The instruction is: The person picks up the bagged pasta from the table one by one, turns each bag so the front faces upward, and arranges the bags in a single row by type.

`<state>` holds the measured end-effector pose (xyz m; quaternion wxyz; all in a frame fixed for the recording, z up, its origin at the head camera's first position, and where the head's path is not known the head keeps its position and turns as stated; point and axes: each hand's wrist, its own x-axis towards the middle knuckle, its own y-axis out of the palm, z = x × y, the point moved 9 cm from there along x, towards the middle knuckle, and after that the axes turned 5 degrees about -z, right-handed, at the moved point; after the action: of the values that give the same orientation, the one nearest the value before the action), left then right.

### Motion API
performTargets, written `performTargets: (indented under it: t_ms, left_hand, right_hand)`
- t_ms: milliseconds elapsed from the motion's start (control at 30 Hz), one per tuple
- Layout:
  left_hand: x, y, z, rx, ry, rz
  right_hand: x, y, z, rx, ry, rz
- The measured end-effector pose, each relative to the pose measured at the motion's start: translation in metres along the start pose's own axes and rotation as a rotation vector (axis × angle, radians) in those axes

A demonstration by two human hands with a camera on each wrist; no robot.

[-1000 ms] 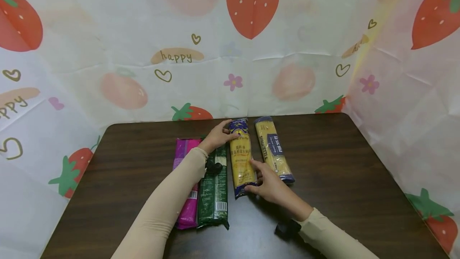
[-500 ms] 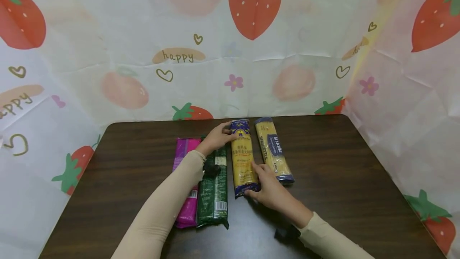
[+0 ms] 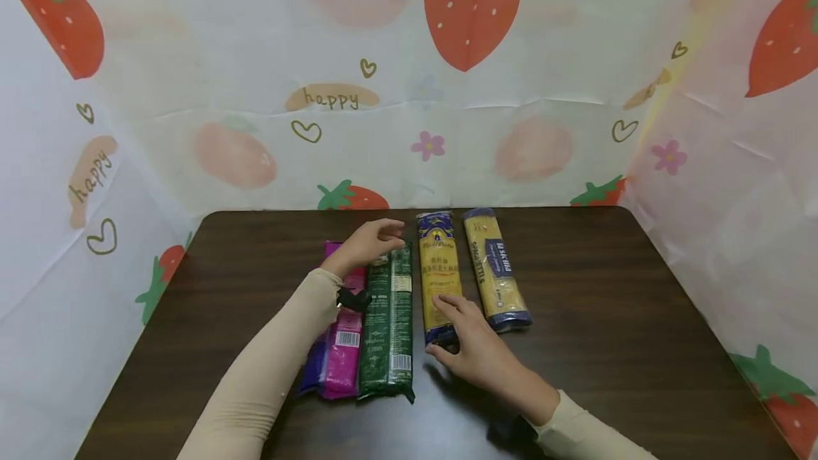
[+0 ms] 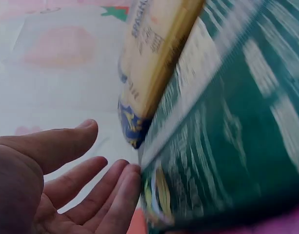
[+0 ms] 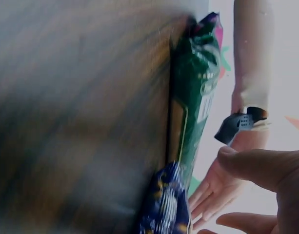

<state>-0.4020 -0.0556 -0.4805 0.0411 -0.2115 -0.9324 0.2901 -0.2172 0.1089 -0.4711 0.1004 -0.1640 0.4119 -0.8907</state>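
My left hand hovers with relaxed fingers over the far end of a green spaghetti packet; in the left wrist view nothing lies between its thumb and fingers. Just right of the green packet lies a yellow spaghetti packet with dark blue ends. My right hand is spread at this packet's near right end, overlapping it in the head view. From the right wrist, the packet's blue end shows below the thumb, apart from it.
A pink packet with blue-purple along its left side lies against the green one, partly under my left arm. Right of the yellow packet, a clear-and-blue spaghetti packet lies slanted. The brown table meets a strawberry-print cloth behind.
My left hand has let go of the yellow packet's far end and moved left over the green one. The right hand has loosened from the near end. The head view has turned slightly left.
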Motion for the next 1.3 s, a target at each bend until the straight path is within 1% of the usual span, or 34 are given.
performTargets:
  t_ms: [133,200,267,367,533,633,767,933,1067,1300]
  left_hand:
    - [-0.003,-0.006,0.003,0.126,0.017,-0.014]
    - [-0.004,-0.008,0.007,0.194,0.011,-0.01]
    - [-0.006,-0.01,0.01,0.239,-0.004,0.004]
    - [-0.008,-0.008,0.014,0.289,0.0,0.055]
    - [-0.01,0.0,0.016,0.356,0.041,0.161]
    - [-0.01,0.002,0.019,0.389,0.048,0.191]
    - [-0.008,0.003,0.023,0.424,0.036,0.194]
    - [-0.006,0.004,0.027,0.447,-0.005,0.199]
    - [-0.006,0.005,0.028,0.457,-0.021,0.199]
    - [-0.01,0.001,0.028,0.469,-0.015,0.173]
  right_hand:
    - [-0.002,0.004,0.009,0.015,-0.058,0.015]
    - [-0.003,0.008,0.012,0.028,-0.08,0.03]
    - [-0.004,0.011,0.014,0.04,-0.094,0.052]
    - [-0.005,0.017,0.018,0.057,-0.111,0.089]
    - [-0.006,0.031,0.023,0.05,-0.116,0.175]
    - [-0.005,0.039,0.025,0.033,-0.097,0.235]
    - [-0.005,0.047,0.027,-0.01,-0.065,0.285]
    - [-0.004,0.053,0.033,-0.068,-0.072,0.289]
    - [-0.002,0.058,0.035,-0.147,-0.071,0.299]
    - [0.003,0.069,0.041,-0.306,-0.038,0.325]
